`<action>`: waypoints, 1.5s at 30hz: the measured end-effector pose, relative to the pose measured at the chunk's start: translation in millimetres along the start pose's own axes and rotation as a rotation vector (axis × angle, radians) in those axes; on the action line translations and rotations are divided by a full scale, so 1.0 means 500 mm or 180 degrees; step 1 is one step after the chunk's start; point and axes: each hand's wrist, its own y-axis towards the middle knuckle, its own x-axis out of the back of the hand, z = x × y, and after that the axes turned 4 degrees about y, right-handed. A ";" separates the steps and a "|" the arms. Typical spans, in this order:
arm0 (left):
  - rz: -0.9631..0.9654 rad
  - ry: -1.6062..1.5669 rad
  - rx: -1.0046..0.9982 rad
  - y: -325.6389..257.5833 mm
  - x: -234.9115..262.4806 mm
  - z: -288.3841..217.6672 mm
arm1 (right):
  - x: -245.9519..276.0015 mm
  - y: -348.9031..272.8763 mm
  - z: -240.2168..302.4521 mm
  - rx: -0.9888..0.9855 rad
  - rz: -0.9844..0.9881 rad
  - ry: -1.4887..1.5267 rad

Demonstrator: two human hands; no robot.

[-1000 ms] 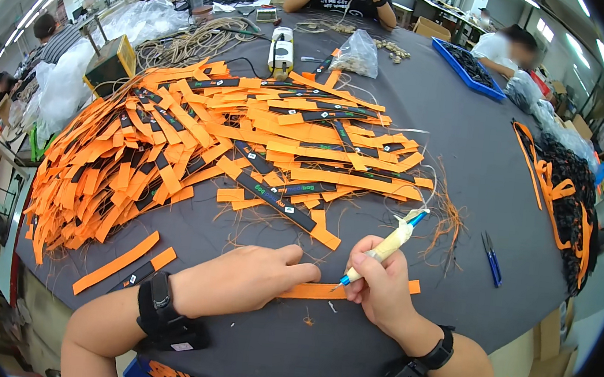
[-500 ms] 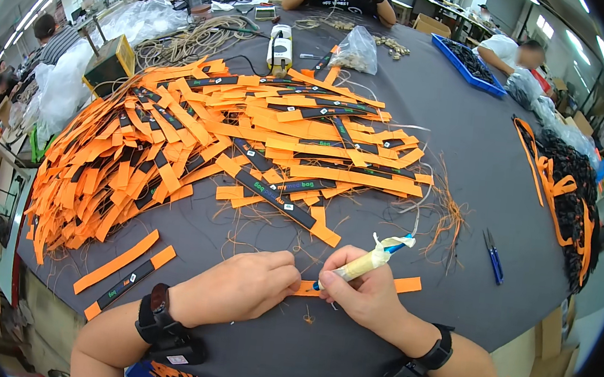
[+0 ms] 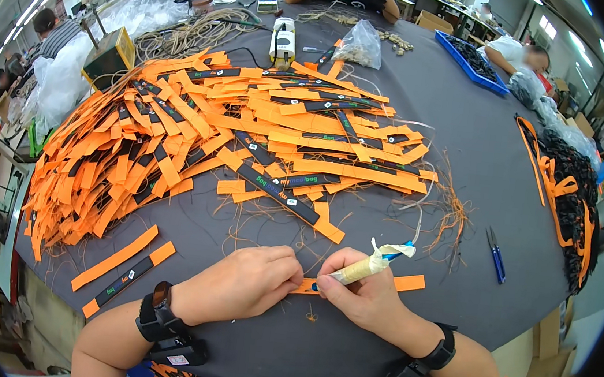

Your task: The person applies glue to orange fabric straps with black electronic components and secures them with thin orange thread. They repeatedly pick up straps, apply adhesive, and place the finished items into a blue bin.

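My left hand [image 3: 244, 282] lies palm down on the dark grey table [image 3: 467, 154], its fingers pinning one end of an orange strap [image 3: 410, 282]. Most of that strap is hidden under both hands; its free end sticks out to the right. My right hand [image 3: 367, 302] grips a pen-like tool wrapped in pale tape [image 3: 367, 265], with a blue end pointing up to the right. The tool's tip touches the strap between my two hands.
A big heap of orange straps with black bands [image 3: 196, 141] covers the table's left and middle. Loose orange threads [image 3: 450, 211] and blue snips [image 3: 495, 254] lie at right. Black-and-orange straps [image 3: 574, 195] pile at the right edge. Other people sit at the far side.
My right hand has slid left along the strap toward my left hand, and the tool has tilted lower. More of the strap's right end now shows.
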 end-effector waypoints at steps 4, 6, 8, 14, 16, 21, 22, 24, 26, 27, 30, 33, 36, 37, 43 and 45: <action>0.0018 -0.0005 0.0018 0.001 -0.002 0.002 | -0.001 0.001 0.002 0.0071 -0.0006 -0.0083; 0.0022 -0.0011 0.0024 0.002 -0.001 0.001 | -0.002 0.001 0.004 0.0063 -0.0008 -0.0110; 0.0000 -0.0029 0.0007 0.001 -0.002 0.002 | -0.002 0.001 0.004 0.0057 -0.0004 -0.0137; -0.0072 -0.0128 0.0069 0.000 -0.002 0.004 | 0.001 0.000 0.009 -0.0122 0.0059 -0.0143; -0.0263 -0.0054 0.0207 -0.001 0.000 0.003 | 0.005 -0.001 0.015 -0.0391 0.0150 -0.0026; -0.1207 0.1116 0.0462 -0.004 0.010 0.026 | -0.005 -0.002 0.008 -0.0520 -0.0339 0.0614; -0.1057 0.1001 0.0488 -0.002 0.012 0.018 | -0.005 -0.002 0.012 -0.0572 -0.0393 0.0678; -0.0761 0.0779 0.0547 -0.001 0.021 -0.007 | -0.006 -0.001 0.014 -0.0578 -0.0392 0.0640; -0.0308 0.0534 0.0448 -0.005 0.016 -0.011 | -0.007 -0.001 0.015 -0.0563 -0.0376 0.0611; -0.0196 0.0540 0.0439 -0.003 0.010 -0.013 | -0.007 0.000 0.014 -0.0552 -0.0359 0.0602; 0.0023 0.0557 0.0438 0.003 0.009 -0.015 | -0.001 0.002 0.016 -0.0603 -0.0266 0.0465; 0.0122 0.0592 0.0455 0.008 0.012 -0.016 | 0.002 0.003 0.018 -0.0655 -0.0215 0.0310; 0.0118 0.0642 0.0405 0.011 0.012 -0.015 | -0.003 0.002 0.013 -0.0550 -0.0263 0.0312; 0.0104 0.0674 0.0369 0.013 0.013 -0.017 | -0.004 0.001 0.011 -0.0494 -0.0297 0.0332; 0.0002 0.0742 0.0079 0.012 0.004 -0.012 | -0.008 0.001 0.007 -0.0432 -0.0259 0.0310; -0.0107 0.0542 0.0056 0.013 0.000 -0.010 | -0.007 0.001 0.008 -0.0417 -0.0246 0.0270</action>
